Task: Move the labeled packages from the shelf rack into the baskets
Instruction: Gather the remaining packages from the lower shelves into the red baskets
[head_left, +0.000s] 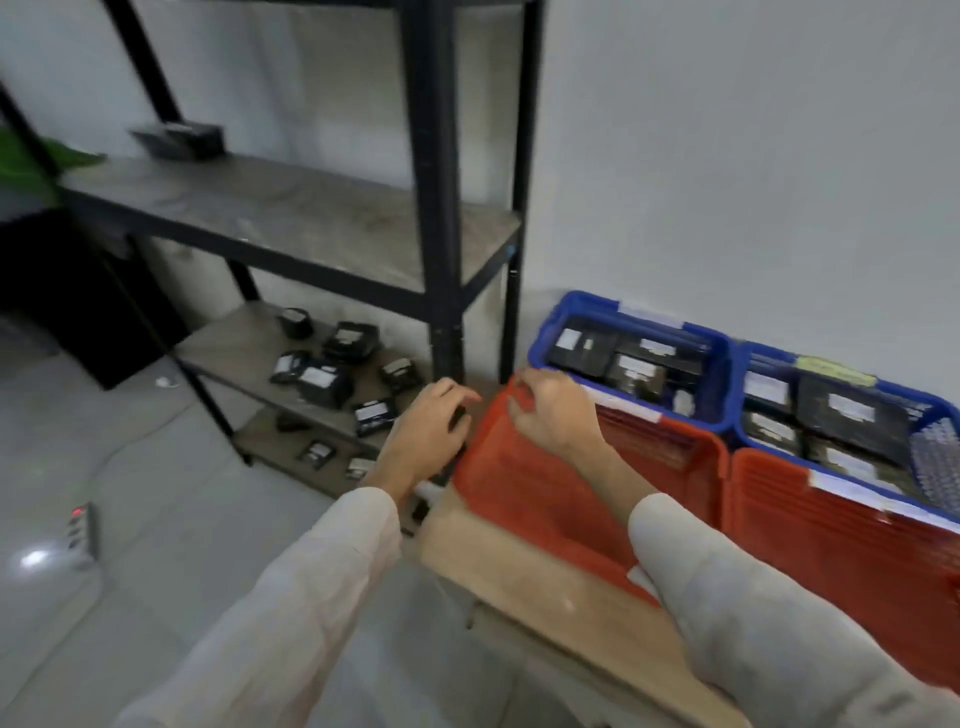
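A black metal shelf rack (435, 208) stands at left. Several black packages with white labels (323, 382) lie on its two low shelves, and one dark package (179, 140) sits on a higher shelf. Two blue baskets (545, 332) (750, 358) against the wall hold labeled packages. In front of them stand two red baskets (545, 499) (831, 551). My right hand (553, 410) pinches the far left corner of the left red basket's rim. My left hand (426, 431) hovers with fingers apart beside that basket, over something dark at the foot of the rack post.
The baskets rest on a brown board (519, 577) raised off the grey floor. A power strip (80, 530) with a red light and a thin cable lie on the floor at left. A dark box (78, 312) stands behind the rack.
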